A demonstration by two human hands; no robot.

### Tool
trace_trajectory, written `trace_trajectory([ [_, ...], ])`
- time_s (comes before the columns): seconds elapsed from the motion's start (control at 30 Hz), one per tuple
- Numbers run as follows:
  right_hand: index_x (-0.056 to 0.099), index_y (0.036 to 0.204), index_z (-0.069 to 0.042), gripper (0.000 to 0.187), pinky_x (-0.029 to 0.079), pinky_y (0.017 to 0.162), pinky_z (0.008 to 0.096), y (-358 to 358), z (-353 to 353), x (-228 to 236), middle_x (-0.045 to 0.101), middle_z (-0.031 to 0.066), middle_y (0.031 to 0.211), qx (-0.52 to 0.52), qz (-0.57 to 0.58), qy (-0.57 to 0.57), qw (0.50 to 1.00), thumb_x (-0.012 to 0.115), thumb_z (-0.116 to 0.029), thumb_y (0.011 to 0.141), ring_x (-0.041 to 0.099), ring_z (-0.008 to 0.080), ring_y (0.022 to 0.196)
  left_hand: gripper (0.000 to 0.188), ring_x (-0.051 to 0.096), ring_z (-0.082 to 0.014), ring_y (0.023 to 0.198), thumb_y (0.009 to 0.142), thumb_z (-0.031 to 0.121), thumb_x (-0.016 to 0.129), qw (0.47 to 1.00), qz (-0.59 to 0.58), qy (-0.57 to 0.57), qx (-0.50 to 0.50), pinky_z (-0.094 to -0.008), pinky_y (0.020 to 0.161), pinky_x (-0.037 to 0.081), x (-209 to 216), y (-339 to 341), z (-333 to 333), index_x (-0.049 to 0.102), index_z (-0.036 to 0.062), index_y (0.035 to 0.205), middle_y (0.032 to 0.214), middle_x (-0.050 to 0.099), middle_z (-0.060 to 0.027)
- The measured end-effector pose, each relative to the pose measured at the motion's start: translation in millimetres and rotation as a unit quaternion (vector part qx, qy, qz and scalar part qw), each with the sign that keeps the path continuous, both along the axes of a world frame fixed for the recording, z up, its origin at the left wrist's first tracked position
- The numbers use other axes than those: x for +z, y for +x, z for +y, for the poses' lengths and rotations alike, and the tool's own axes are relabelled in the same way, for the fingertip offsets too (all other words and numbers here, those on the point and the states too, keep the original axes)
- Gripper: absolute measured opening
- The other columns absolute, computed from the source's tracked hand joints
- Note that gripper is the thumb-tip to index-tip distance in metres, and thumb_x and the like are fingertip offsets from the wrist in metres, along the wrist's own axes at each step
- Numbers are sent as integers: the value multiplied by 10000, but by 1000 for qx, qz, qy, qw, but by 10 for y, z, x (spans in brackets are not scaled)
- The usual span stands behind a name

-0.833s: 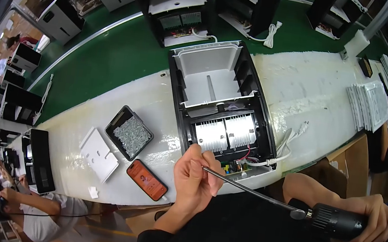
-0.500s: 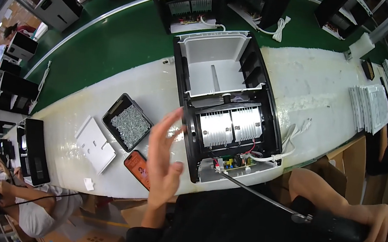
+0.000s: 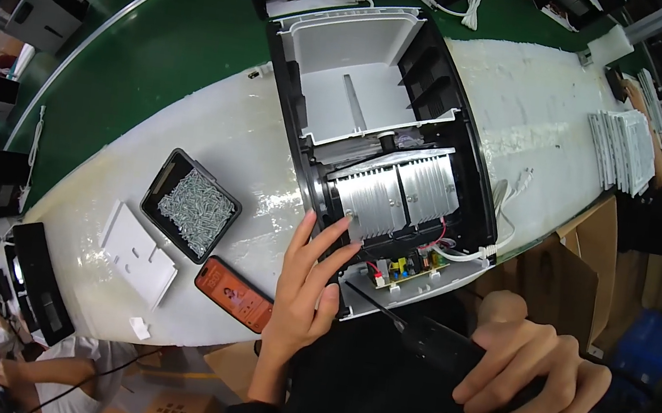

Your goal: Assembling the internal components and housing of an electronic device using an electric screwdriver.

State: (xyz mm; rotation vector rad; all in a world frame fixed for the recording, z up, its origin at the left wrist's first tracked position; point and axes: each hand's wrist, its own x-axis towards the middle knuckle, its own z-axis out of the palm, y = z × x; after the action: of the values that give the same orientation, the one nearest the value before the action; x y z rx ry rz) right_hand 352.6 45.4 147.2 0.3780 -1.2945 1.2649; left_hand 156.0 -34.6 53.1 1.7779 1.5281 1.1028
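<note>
A black appliance housing lies open before me, with a white tray-like compartment at its far end. Two finned silver heat sinks are fitted nearer me, and a small circuit board sits along the near end. My left hand reaches over the housing's near left edge, fingers apart; whether the fingertips touch it I cannot tell. My right hand is wrapped round a black electric screwdriver. Its long bit points at the housing's near left corner, close under my left fingers.
A black bin of screws, a phone and a white slotted plate lie to the left. White flat parts are stacked at right, beside an open cardboard box. More appliances stand on the green conveyor. Co-workers sit on both sides.
My right hand has brought the screwdriver leftward, its bit now near the housing's near left corner. My left hand has come down and right to that corner. The view has shifted slightly.
</note>
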Motion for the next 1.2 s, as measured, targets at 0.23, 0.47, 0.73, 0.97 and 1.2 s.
trace_trajectory([
  [0.23, 518, 931, -16, 322, 586, 594, 433, -54, -14, 30, 677, 100, 728, 37, -110, -15, 993, 784, -45, 752, 640, 239, 505, 377, 366, -452, 1361, 902, 112, 452, 1000, -13, 14, -6, -502, 1125, 296, -35, -45, 2, 627, 4, 1219, 1386, 517, -180],
  [0.47, 498, 971, -23, 343, 600, 541, 288, -339, -123, -54, 670, 75, 702, -27, -111, 14, 993, 784, -46, 783, 648, 159, 521, 358, 429, -379, 1342, 908, 65, 485, 993, -109, 30, 18, -434, 1089, 359, 6, -259, -66, 617, 9, 1237, 1406, 494, -184],
  [0.73, 570, 846, -54, 289, 569, 503, 269, -559, -82, -21, 669, 88, 661, 80, -181, 38, 979, 835, -112, 747, 646, 156, 498, 232, 592, -317, 972, 830, -51, 553, 944, 192, -46, 264, -423, 819, 471, -132, -1242, -96, 590, -19, 1057, 1015, 608, -152],
  [0.97, 578, 867, -38, 324, 556, 477, 267, -551, 8, 46, 683, 132, 700, 155, -241, 21, 958, 851, -159, 740, 632, 177, 481, 173, 540, -316, 958, 828, 42, 654, 924, 296, -52, 235, -407, 821, 439, -480, -1430, 76, 582, 6, 981, 936, 536, -125],
  [1.2, 577, 877, 9, 281, 552, 450, 286, -607, 96, 142, 680, 165, 714, 252, -283, 14, 925, 810, -90, 753, 621, 221, 473, 104, 558, -308, 873, 842, 16, 646, 942, 196, -26, 271, -381, 747, 468, -529, -1465, 34, 593, -12, 927, 912, 546, -131],
])
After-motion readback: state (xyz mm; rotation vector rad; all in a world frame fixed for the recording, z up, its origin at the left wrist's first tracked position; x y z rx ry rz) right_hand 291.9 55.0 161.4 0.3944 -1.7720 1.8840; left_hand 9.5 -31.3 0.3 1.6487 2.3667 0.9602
